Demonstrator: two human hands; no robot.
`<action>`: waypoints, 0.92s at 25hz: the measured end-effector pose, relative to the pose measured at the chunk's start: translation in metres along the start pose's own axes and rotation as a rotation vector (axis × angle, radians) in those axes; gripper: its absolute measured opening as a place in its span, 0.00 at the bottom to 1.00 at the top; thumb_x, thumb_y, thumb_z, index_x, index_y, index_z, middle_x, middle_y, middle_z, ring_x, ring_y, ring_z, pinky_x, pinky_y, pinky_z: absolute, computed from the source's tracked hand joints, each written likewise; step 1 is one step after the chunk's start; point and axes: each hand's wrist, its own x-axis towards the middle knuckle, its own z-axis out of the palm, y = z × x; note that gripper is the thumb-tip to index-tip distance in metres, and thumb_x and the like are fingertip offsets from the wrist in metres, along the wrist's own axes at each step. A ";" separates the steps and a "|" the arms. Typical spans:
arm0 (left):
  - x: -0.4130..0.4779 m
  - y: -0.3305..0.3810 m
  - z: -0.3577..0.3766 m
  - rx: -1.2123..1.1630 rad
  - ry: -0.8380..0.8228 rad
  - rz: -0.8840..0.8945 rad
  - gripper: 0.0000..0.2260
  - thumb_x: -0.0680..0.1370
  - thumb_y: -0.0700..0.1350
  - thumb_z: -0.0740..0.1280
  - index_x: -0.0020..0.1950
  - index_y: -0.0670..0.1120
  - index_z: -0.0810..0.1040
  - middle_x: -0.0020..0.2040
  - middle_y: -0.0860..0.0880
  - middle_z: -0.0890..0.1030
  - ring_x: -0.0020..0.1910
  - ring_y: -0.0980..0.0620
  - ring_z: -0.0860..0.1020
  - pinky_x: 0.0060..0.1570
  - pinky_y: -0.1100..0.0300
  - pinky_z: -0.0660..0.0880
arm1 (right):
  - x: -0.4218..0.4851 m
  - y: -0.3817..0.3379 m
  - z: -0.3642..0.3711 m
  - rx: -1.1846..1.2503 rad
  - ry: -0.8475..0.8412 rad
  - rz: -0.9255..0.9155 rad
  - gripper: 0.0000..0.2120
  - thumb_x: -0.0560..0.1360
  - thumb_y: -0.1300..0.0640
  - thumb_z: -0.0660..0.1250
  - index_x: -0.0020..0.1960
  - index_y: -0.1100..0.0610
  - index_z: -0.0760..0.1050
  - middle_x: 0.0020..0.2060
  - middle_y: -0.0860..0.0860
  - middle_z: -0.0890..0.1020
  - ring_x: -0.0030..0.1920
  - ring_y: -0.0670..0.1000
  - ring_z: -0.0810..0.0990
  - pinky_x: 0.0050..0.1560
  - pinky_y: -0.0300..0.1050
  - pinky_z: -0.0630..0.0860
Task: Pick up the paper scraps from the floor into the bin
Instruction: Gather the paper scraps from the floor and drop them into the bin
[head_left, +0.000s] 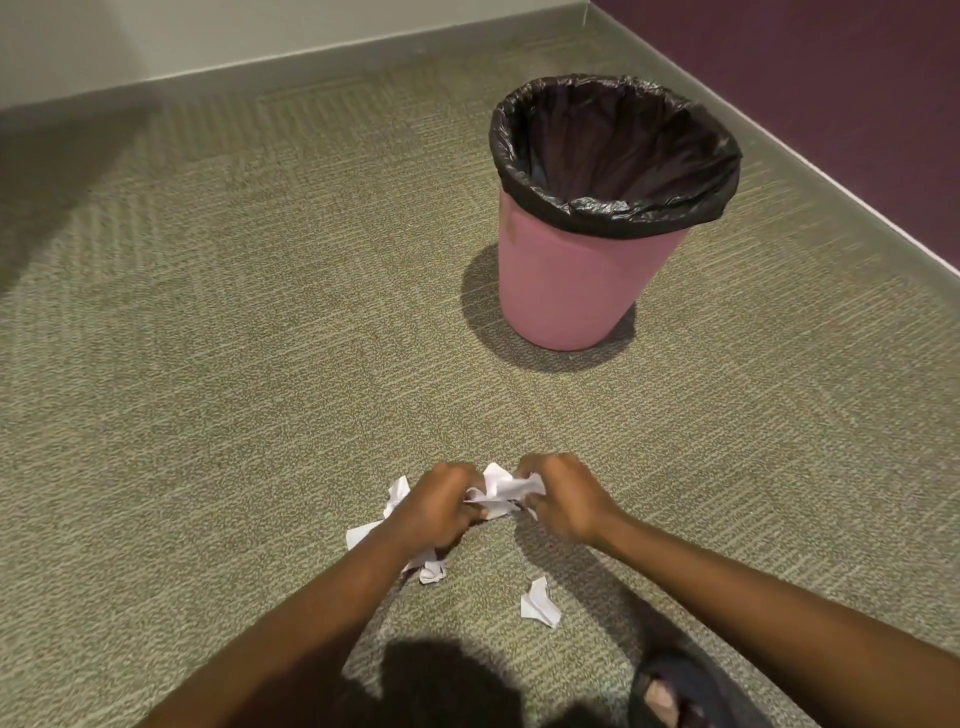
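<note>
Clutching one paper wad (504, 491) in fingers of left hand (441, 512) and right hand (563, 499), short of the bin (571, 291). Could shed bits if squeezed loosely.

A crumpled white wad of paper (503, 491) is gripped between the left hand (441, 512) and the right hand (563, 499), low over the carpeted floor (260, 364). Four more white scraps lie there: a tall scrap (397, 493) and a flat scrap (359, 535) by the left hand, a small scrap (432, 571) under its wrist, and a lone scrap (540, 604) apart. The pink bin (571, 280) (a black bag (613, 156) folded over its rim) stands upright, well beyond them.
</note>
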 end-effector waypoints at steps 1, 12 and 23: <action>0.008 0.004 -0.011 -0.032 0.005 0.002 0.11 0.72 0.44 0.75 0.53 0.46 0.82 0.50 0.51 0.81 0.46 0.52 0.78 0.46 0.60 0.74 | 0.003 -0.001 -0.012 0.018 0.041 0.000 0.09 0.76 0.66 0.67 0.54 0.57 0.80 0.47 0.53 0.82 0.41 0.50 0.79 0.32 0.36 0.73; 0.043 0.088 -0.202 -0.403 0.330 0.127 0.08 0.69 0.43 0.76 0.47 0.46 0.83 0.42 0.49 0.82 0.41 0.49 0.80 0.37 0.59 0.76 | -0.010 -0.024 -0.194 0.320 0.539 -0.019 0.11 0.74 0.58 0.72 0.56 0.57 0.81 0.47 0.49 0.84 0.43 0.50 0.83 0.37 0.42 0.76; 0.172 0.189 -0.275 -0.431 0.598 0.065 0.10 0.68 0.40 0.76 0.48 0.41 0.83 0.46 0.43 0.85 0.45 0.47 0.83 0.46 0.46 0.82 | 0.116 -0.036 -0.313 0.485 0.744 0.054 0.11 0.73 0.63 0.69 0.56 0.62 0.79 0.47 0.57 0.84 0.43 0.54 0.84 0.43 0.51 0.82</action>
